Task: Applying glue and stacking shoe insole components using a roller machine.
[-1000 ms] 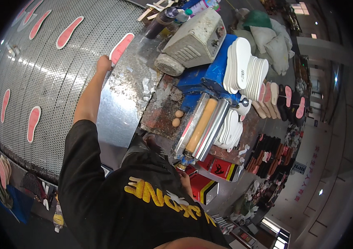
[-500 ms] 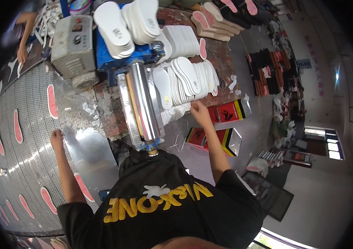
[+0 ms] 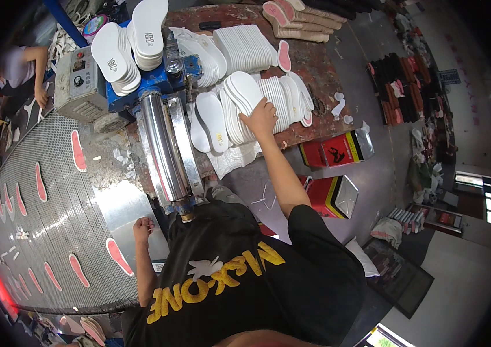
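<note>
My right hand has its thumb and fingers around the lower end of the top white insoles, which lie on a long row of white insoles. Two more white insoles lean at the row's left end. Down by my body, my left hand is closed beside the metal plate; what its fingers hold, if anything, I cannot make out. Between my hands stands a machine with a shiny metal roller. On the mesh conveyor at left lie several pink insoles with white edges, one of them nearest my left hand.
White insole stacks sit on the blue machine top, beside a grey control box. Another row of white insoles stands farther back. Red-and-yellow tins are at right. Another person's arm shows at far left.
My right hand has moved up and left from the row's near edge onto the top white insoles. My left hand has come back from over the conveyor toward my body. The whole view has shifted.
</note>
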A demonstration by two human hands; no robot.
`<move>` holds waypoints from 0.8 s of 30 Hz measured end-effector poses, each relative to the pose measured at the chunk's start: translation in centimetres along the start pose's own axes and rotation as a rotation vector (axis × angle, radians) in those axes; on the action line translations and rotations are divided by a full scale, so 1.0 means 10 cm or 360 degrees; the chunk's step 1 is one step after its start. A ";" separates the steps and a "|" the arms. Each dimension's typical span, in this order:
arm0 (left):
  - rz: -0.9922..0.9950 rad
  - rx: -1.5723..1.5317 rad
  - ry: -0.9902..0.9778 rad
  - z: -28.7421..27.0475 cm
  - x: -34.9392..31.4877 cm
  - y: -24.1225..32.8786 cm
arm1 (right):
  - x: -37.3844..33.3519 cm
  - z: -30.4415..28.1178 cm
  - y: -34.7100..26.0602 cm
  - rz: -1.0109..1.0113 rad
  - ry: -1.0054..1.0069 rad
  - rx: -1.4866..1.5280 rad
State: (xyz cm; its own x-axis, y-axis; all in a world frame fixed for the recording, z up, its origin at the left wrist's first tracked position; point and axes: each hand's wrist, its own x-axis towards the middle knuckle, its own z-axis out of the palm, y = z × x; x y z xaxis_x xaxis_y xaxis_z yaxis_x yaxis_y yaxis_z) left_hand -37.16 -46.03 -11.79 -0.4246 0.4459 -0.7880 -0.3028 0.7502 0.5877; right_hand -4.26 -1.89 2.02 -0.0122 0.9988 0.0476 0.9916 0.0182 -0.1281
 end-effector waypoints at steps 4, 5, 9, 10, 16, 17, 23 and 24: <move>-0.0052 0.0065 0.0013 0.00 -0.09 0.01 | 0.02 0.04 0.00 -0.0008 -0.0097 0.0209; -0.0050 0.0043 0.0011 0.00 -0.10 0.02 | 0.03 0.04 0.00 -0.0022 -0.0126 0.0303; -0.0031 0.0035 0.0021 -0.01 -0.12 0.06 | 0.03 0.04 0.01 -0.0042 -0.0081 0.0326; -0.0054 0.0047 0.0020 -0.02 -0.12 0.07 | 0.02 0.04 0.01 -0.0024 -0.0044 0.0319; -0.0075 0.0052 0.0019 -0.02 -0.14 0.02 | 0.03 0.04 -0.01 -0.0078 0.0042 0.0186; -0.0039 0.0026 0.0012 -0.01 -0.12 0.00 | 0.05 0.05 -0.02 -0.0073 -0.0038 0.0133; -0.0005 0.0057 0.0052 -0.02 0.01 -0.15 | 0.20 0.03 -0.06 -0.0032 -0.0200 0.0036; 0.0045 0.0080 0.0067 -0.04 0.04 -0.18 | 0.22 0.02 -0.07 0.0004 -0.0229 0.0036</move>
State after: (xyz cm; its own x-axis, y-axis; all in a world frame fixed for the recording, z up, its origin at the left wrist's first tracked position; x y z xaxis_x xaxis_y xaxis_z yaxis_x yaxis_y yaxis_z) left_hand -37.15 -47.36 -13.09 -0.4682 0.4469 -0.7623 -0.2475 0.7618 0.5987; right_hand -5.01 0.26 2.03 -0.0294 0.9950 -0.0950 0.9885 0.0148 -0.1506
